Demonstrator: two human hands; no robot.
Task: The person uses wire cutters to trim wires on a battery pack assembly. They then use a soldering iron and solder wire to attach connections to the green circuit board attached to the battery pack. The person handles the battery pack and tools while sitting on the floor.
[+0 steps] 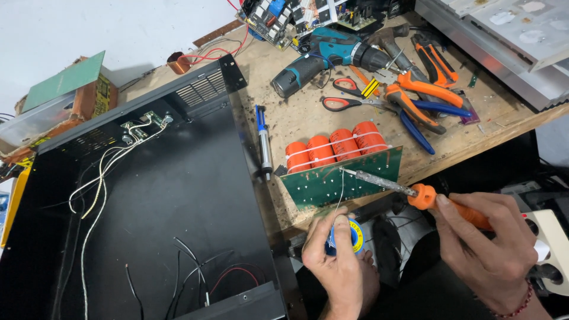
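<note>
The right hand (486, 243) grips the orange-handled soldering iron (415, 194), tip on the green circuit board (338, 181) standing at the bench edge; the left hand (338, 261) pinches a blue solder spool (349, 234); best feed the wire onto the heated joint, steadily.

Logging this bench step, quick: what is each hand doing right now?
Left hand: closed on the solder spool.
Right hand: closed on the soldering iron, tip at the circuit board.
</note>
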